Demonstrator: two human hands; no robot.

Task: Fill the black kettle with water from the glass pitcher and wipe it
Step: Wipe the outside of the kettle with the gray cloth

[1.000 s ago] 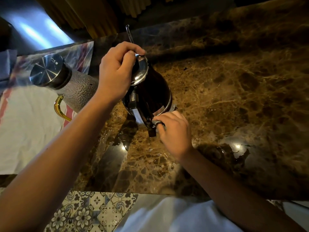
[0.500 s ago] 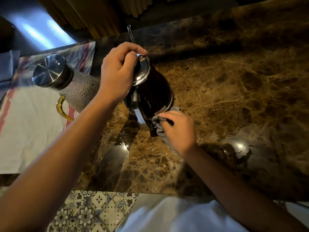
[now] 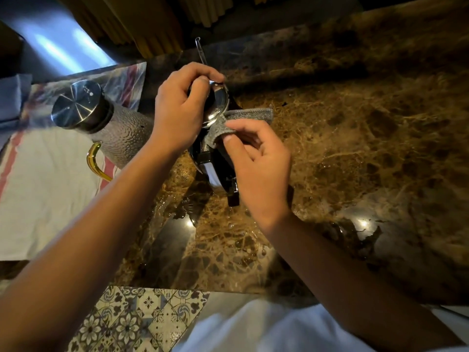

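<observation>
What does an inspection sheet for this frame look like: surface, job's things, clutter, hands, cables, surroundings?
Surface: brown marble counter, glossy, with light glare.
Job's things: black kettle upright on the counter; glass pitcher with steel lid to its left, on a white striped towel; grey cloth draped against the kettle's top.
Clutter: nothing seen.
Hands: left hand grips the kettle lid; right hand pinches the cloth.
Cables: nothing seen.
Surroundings: yellow curtain behind the counter; patterned floor tiles below the edge.
</observation>
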